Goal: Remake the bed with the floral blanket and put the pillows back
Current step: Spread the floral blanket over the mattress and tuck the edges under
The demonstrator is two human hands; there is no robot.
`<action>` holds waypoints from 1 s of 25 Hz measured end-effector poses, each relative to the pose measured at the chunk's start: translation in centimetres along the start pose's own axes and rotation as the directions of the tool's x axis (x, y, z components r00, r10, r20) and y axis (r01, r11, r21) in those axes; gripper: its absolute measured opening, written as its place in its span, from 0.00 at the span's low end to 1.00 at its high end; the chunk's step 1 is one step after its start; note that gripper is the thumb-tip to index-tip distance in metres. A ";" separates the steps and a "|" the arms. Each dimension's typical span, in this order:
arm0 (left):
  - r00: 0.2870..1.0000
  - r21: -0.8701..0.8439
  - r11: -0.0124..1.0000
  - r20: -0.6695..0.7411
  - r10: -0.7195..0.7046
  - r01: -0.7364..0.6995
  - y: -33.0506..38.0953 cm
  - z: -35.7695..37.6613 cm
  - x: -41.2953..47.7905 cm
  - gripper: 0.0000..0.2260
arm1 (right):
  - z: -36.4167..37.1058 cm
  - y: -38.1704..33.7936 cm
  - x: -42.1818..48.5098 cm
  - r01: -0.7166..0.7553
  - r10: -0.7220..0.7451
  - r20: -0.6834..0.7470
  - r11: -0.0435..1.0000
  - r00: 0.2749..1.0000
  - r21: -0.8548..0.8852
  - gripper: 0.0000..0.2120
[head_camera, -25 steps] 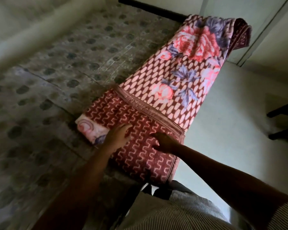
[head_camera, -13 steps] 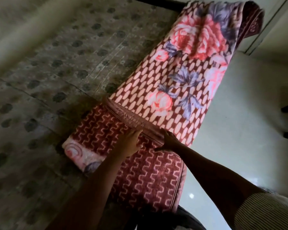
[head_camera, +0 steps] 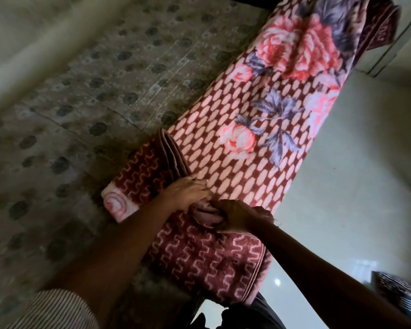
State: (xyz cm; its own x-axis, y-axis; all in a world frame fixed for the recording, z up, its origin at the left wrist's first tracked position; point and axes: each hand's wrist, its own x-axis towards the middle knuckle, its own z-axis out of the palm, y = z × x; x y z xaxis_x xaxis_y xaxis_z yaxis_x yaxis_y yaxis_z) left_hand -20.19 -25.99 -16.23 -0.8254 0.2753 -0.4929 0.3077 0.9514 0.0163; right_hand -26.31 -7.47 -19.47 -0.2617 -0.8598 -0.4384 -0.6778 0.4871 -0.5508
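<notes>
So the blanket (head_camera: 247, 129) is folded into a long strip right along the bed's (head_camera: 105, 91) outer side, its near end hanging off a bit. The right hand (head_camera: 237, 217) has its fingers bunched round the folded hem. The left hand (head_camera: 188, 193) sits on the fold just beside it, can't tell if it's pinching or only pressing. My worry: yank just one layer and the whole stack slides off onto the floor (head_camera: 342, 186). No pillows in sight.

A dim bedroom in a home: a bed (head_camera: 133, 74) under a spotted grey-green sheet (head_camera: 57, 129) carries a folded floral blanket (head_camera: 259, 119) along its edge, beside a pale, glossy floor (head_camera: 342, 186) catching a spot of light.
</notes>
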 end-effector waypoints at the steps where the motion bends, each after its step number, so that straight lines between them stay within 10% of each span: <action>1: 0.995 0.021 0.999 -0.089 0.047 -0.045 -0.1 0.2 -1.3 0.20 | 0.7 -0.9 -0.9 -0.009 0.009 -0.018 1.000 1.000 -0.019 0.37; 4: 0.920 0.063 0.996 -0.384 0.083 -0.063 -0.1 1.4 -6.1 0.12 | 2.8 -4.6 -3.9 -0.027 0.023 -0.093 0.999 0.995 -0.045 0.37; 16: 0.797 -0.079 0.985 -0.579 -0.171 0.154 12.1 20.0 -35.0 0.41 | 19.4 -24.1 -15.6 -0.097 0.040 -0.149 0.914 0.988 -0.395 0.29; 25: 0.639 -0.420 0.870 -0.601 -0.480 0.259 19.5 23.8 -37.2 0.37 | 26.1 -27.6 -22.6 -0.193 0.105 -0.264 0.923 0.959 -0.334 0.22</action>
State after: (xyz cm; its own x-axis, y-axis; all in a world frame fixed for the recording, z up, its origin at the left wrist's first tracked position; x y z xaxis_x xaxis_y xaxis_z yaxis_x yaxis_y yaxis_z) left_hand 27.78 -20.94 -18.30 -0.9596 -0.1980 0.1997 -0.1450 0.9568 0.2518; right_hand 16.24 2.49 -12.85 -0.5033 -0.8139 -0.2904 -0.8046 0.5640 -0.1861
